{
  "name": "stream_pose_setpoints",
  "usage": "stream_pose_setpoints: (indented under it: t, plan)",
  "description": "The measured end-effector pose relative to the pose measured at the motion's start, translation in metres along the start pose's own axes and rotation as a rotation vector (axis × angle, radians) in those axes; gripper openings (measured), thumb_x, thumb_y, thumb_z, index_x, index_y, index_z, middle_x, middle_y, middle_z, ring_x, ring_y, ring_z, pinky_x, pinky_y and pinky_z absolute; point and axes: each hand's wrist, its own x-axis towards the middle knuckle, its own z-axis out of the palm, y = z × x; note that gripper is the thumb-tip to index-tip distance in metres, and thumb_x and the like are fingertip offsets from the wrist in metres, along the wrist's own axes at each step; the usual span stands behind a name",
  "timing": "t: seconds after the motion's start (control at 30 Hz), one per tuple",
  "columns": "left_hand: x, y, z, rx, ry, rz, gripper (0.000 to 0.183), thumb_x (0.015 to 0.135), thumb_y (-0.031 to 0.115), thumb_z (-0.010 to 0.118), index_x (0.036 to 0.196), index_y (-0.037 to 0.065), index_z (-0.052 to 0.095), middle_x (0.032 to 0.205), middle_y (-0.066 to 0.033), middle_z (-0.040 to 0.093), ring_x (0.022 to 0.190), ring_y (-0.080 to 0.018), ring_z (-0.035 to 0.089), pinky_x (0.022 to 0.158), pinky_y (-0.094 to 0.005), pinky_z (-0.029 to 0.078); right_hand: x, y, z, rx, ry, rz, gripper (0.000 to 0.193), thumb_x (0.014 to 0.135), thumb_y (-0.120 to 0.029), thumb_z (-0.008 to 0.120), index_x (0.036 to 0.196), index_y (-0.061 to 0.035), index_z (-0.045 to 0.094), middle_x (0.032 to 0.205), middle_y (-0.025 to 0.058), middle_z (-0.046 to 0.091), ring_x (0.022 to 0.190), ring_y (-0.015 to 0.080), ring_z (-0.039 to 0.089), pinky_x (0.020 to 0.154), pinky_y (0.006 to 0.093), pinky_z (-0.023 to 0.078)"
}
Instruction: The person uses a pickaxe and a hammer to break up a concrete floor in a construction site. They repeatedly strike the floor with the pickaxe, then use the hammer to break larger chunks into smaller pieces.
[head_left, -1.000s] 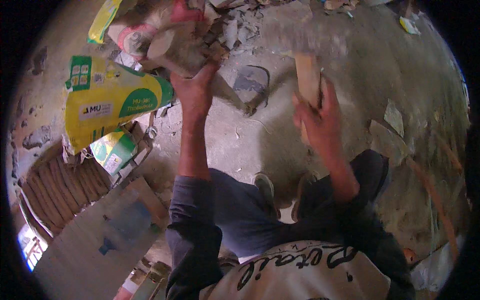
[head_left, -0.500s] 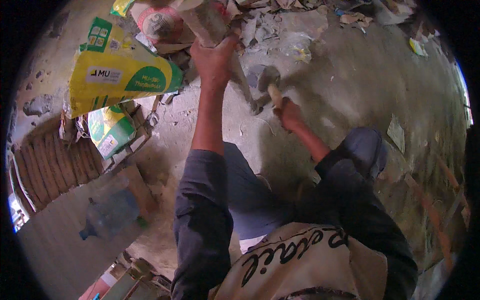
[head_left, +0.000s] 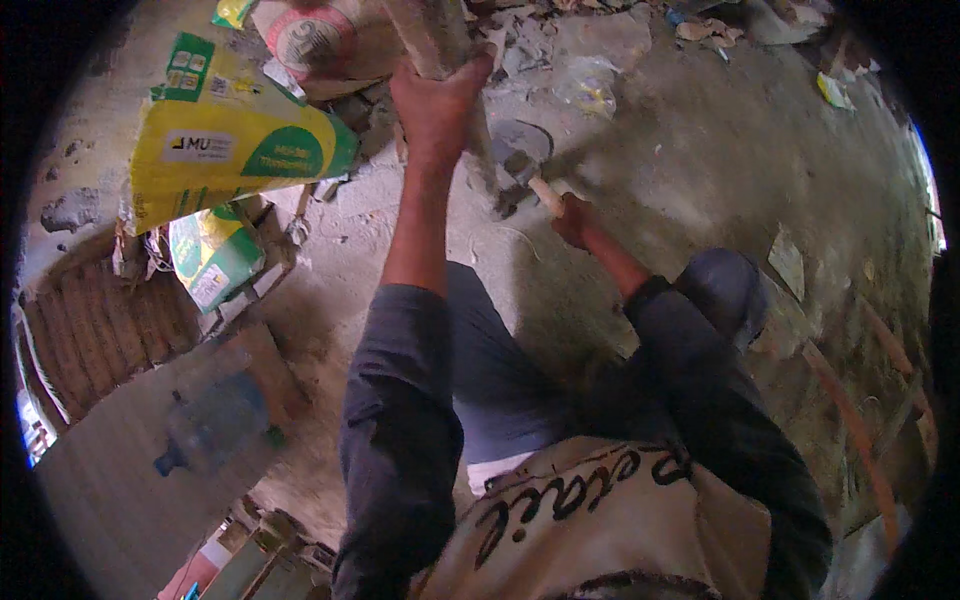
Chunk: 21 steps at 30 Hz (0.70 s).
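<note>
My left hand [head_left: 436, 108] is wrapped round a long greyish piece of wood [head_left: 427, 35]. It slants from the top edge down toward the floor, its lower end beside the hammer. My right hand [head_left: 575, 223] grips the pale wooden handle of a hammer [head_left: 545, 194]. The hammer's dark head lies close to the wood's lower end; whether they touch I cannot tell. A dark rounded patch [head_left: 532, 138] shows just beyond the head, too unclear to name.
Yellow-green bags [head_left: 240, 150] lie at the left, with a round-marked sack [head_left: 310, 40] behind. Scraps litter the far floor. Nearer left are a brown ridged stack [head_left: 110, 330] and a clear blue plastic jug [head_left: 215, 420] on a grey board [head_left: 120, 500]. Wooden strips [head_left: 845, 400] lie at right.
The hammer head has come left and nearer, toward the wood's lower end. My left hand still holds the wood, which has shifted slightly.
</note>
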Motion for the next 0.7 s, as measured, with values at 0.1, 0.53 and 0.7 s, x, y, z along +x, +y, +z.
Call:
stream_pose_setpoints:
  t: [0.1, 0.53, 0.7]
  plan:
    - [0.002, -0.001, -0.003, 0.094, 0.008, -0.086, 0.032, 0.076, 0.019, 0.082, 0.096, -0.003, 0.069, 0.085, -0.0049, 0.072, 0.073, -0.0137, 0.065, 0.069, -0.0305, 0.052, -0.007, -0.010, -0.020, 0.252, -0.217, 0.199, 0.042, 0.086, -0.033, 0.070, 0.111, -0.0011, 0.060, 0.100, 0.0208, 0.070, 0.093, 0.0395, 0.070, 0.080, 0.0503, 0.053]
    - [0.013, -0.015, -0.017, 0.002, -0.193, -0.173, 0.028, 0.076, 0.019, 0.083, 0.091, -0.002, 0.071, 0.078, -0.0054, 0.070, 0.068, -0.0133, 0.065, 0.065, -0.0305, 0.053, -0.030, -0.055, -0.045, 0.439, 0.536, -0.086, 0.054, 0.084, -0.035, 0.075, 0.119, 0.0012, 0.057, 0.099, 0.0273, 0.069, 0.091, 0.0444, 0.069, 0.074, 0.0475, 0.056]
    - [0.004, 0.007, -0.014, 0.072, -0.192, -0.157, 0.027, 0.076, 0.018, 0.082, 0.092, 0.000, 0.071, 0.080, -0.0046, 0.070, 0.068, -0.0137, 0.064, 0.065, -0.0308, 0.053, -0.024, -0.010, -0.007, 0.207, -0.184, 0.177, 0.039, 0.088, -0.022, 0.070, 0.115, -0.0011, 0.051, 0.080, 0.0104, 0.059, 0.057, 0.0230, 0.059, 0.048, 0.0420, 0.048]
